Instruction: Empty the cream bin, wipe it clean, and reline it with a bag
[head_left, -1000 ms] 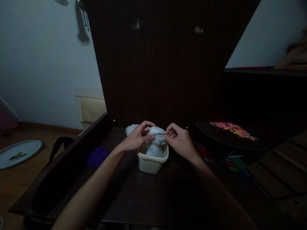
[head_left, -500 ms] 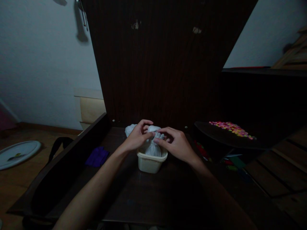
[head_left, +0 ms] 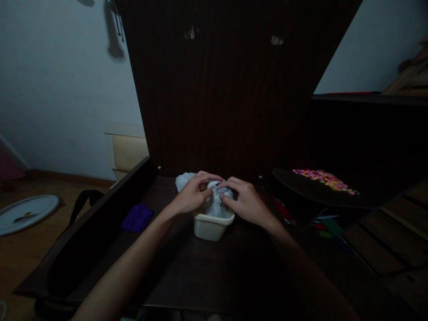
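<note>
A cream basket [head_left: 211, 228] stands on the dark tabletop, with a whitish plastic bag [head_left: 216, 208] bunched up inside it. From the left, my left hand [head_left: 194, 194] has its curved fingers on the gathered top of the bag. My right hand [head_left: 245, 200] grips the same crumpled top from the right, thumb and fingers bent round it. The fingertips of both hands are close together above the basket. Behind my left hand lies another white plastic bundle [head_left: 183, 180], partly hidden.
A purple cloth [head_left: 137, 218] lies left of the basket near the raised side board [head_left: 100, 223]. Pink and yellow small pieces [head_left: 324, 180] cover a dark shelf at right. A tall dark panel [head_left: 220, 98] rises behind.
The bag's gathered top has spread wider and looks looser between my hands. My left fingers have moved slightly right over it. The view has shifted a little.
</note>
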Available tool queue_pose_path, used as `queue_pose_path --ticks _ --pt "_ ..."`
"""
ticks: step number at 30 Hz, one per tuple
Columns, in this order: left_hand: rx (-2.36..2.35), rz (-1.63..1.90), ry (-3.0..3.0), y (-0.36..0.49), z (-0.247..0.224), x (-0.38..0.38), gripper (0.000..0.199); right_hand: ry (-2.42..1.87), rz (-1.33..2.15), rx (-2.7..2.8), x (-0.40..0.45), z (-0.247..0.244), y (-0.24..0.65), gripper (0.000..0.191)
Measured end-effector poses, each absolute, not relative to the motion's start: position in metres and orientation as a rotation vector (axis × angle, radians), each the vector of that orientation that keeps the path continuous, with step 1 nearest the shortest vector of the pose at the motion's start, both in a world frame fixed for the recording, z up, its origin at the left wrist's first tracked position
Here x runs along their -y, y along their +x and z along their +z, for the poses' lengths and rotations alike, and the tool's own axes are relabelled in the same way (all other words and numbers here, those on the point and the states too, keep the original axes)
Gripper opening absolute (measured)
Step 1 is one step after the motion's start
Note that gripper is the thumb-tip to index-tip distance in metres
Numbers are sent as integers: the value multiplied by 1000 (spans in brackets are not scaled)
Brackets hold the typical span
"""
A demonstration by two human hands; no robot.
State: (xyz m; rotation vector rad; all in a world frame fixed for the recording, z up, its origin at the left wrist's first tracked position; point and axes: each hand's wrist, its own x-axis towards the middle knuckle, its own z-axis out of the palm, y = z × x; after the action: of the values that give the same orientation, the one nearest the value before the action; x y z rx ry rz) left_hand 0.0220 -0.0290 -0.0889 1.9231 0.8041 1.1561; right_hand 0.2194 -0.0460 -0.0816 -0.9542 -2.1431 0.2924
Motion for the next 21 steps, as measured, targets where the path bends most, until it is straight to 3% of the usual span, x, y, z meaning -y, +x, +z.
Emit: queue_pose_path --ticks 6,14,19,21 --pt "-908 1120 2113 23 -94 30 48 -911 393 2065 45 -78 223 12" --pt "-1060 1120 2179 26 -97 27 32 -941 445 1899 42 -80 226 2" --pt "-1046 1063 2149 27 -96 28 22 -956 648 1773 38 -82 229 9" --pt "-1002 1081 2133 27 -95 28 23 -943 677 1791 38 -81 229 23"
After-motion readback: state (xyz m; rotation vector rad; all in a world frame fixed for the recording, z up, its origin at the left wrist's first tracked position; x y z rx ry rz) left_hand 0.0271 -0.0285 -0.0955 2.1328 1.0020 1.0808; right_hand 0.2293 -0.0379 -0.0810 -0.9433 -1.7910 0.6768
